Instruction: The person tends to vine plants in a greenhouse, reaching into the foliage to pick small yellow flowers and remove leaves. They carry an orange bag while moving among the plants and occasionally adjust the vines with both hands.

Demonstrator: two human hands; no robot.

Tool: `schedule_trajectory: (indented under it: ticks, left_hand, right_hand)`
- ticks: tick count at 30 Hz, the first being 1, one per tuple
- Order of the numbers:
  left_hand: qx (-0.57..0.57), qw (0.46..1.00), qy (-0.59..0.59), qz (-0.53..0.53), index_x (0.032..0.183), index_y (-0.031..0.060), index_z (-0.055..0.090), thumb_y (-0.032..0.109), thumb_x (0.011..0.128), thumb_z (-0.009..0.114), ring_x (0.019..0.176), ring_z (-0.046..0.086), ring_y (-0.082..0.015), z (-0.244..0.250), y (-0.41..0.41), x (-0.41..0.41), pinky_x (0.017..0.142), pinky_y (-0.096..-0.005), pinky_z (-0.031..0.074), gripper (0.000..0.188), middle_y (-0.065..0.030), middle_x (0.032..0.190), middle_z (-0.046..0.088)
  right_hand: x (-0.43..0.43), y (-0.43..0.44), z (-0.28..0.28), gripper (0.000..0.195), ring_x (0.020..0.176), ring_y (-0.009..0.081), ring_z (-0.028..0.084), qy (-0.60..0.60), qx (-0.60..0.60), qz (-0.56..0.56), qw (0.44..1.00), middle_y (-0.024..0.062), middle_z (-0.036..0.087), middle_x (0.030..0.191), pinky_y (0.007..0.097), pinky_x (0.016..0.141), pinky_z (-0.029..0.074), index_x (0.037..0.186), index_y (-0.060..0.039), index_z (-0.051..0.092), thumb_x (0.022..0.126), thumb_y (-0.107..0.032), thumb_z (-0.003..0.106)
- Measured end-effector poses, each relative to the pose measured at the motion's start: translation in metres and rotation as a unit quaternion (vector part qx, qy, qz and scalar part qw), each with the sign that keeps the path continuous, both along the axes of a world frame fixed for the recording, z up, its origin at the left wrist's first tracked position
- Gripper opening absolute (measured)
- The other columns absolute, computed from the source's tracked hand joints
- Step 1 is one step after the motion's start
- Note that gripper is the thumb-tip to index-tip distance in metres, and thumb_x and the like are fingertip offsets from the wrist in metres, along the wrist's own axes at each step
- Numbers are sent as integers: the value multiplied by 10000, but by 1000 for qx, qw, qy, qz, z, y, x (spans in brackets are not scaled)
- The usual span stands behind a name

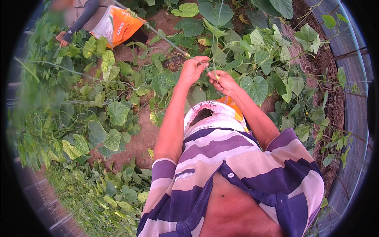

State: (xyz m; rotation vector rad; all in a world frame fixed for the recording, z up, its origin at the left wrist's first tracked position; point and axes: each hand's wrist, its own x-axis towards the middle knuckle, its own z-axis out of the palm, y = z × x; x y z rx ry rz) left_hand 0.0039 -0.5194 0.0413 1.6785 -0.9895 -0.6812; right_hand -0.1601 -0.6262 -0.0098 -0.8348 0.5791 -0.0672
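Note:
Both hands are raised in front of my waist and meet near the end of a slanting support line (165, 39). My left hand (192, 70) pinches thin green twine (219, 17) close to that line. Just beside it, my right hand (224, 83) has curled fingers and thumb closed on the twine, with a small yellow piece (218, 77) at the fingertips; I cannot tell what that piece is. Cucumber-like vine leaves (254, 89) surround the hands. A white and orange woven sack (216, 111), bearing writing, is worn open at my waist.
At upper left a co-worker (88, 17) reaches into the vines, wearing a similar orange and white sack (123, 26). Another line (80, 72) crosses the foliage on the left. Bare soil (142, 127) runs between plants. Plastic greenhouse sheeting (355, 118) curves along the right.

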Motion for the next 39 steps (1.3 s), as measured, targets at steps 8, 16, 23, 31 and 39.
schedule_trajectory:
  ticks: [8, 16, 23, 31, 39]
  left_hand:
    - [-53, 996, 17, -73, 1146, 27, 747, 87, 929, 720, 929, 667, -196, -1, 7, -7, 827, -306, 522, 227, -67, 1039, 693]
    - [-55, 996, -34, -60, 1156, -11, 727, 143, 959, 723, 1000, 642, -162, 17, -1, -15, 875, -286, 512, 250, -61, 1075, 665]
    - [-71, 996, 20, -51, 1128, -27, 733, 127, 994, 664, 927, 621, -127, 3, -3, -10, 839, -272, 498, 215, -41, 1037, 670]
    - [-20, 992, 126, -2, 1088, -3, 747, 179, 1009, 662, 816, 596, -80, 0, -5, 8, 769, -248, 480, 216, 9, 910, 692]
    - [12, 991, 129, -11, 1041, -3, 743, 166, 1012, 643, 757, 566, -50, -2, -1, 23, 695, -223, 439, 199, 26, 861, 689]
  right_hand:
    - [2, -19, 10, 83, 441, 62, 465, 51, -122, -56, 990, -11, 543, 620, 233, 377, 269, 973, -71, 644, 995, -146, 669]
    - [-6, -50, 18, 142, 818, 188, 647, 65, -656, 16, 752, 80, 684, 993, 399, 686, 489, 1063, -78, 655, 1005, -201, 614]
    - [13, -50, 43, 124, 958, 343, 656, 103, -761, -6, 640, 110, 688, 1000, 456, 797, 507, 977, -72, 706, 867, -126, 692]
    - [47, -36, 13, 163, 916, 134, 665, -239, -317, -162, 903, 31, 688, 965, 303, 794, 536, 1116, -21, 675, 960, -69, 671]
    - [36, -60, 68, 289, 989, 108, 613, -260, -418, 73, 868, 20, 641, 1071, 265, 864, 487, 1115, -8, 694, 918, -214, 744]
